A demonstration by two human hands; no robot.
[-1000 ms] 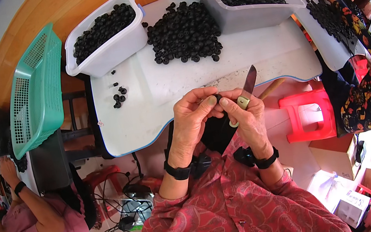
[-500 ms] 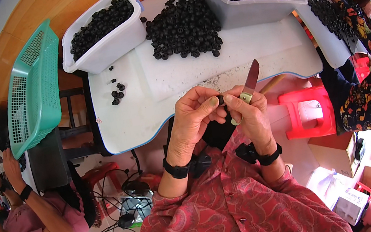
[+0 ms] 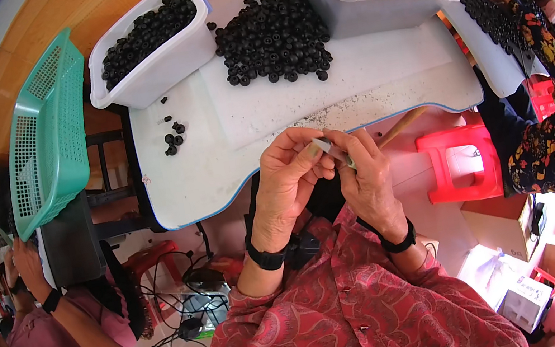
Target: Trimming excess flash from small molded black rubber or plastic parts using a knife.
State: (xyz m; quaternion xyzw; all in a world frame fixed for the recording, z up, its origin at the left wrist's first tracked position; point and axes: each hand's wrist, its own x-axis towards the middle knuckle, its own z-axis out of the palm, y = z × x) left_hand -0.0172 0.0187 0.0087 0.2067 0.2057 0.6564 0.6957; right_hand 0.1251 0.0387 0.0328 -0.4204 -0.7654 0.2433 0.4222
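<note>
Both hands are raised together just in front of the near edge of the white table [image 3: 234, 173]. The left hand [image 3: 286, 183] and the right hand [image 3: 366, 181] meet at the fingertips and pinch a small grey piece [image 3: 325, 145] between them. A slim wooden-handled tool [image 3: 397, 129] runs from the right hand toward the upper right.

Containers: a white tub [image 3: 152, 70] of small black round parts stands at the table's far left; a larger white bin [image 3: 375, 9] of the same parts stands at far right. A loose pile of black parts [image 3: 273, 29] lies between them, and a few stray parts [image 3: 172, 141] lie near the left edge. A green slotted basket [image 3: 44, 145] is tilted beside the table's left.

Surroundings: a red plastic stool [image 3: 457, 163] and cardboard boxes [image 3: 512, 231] stand on the floor at right. A person in pink [image 3: 65, 345] sits lower left; a floral sleeve [image 3: 550, 108] reaches in at right.
</note>
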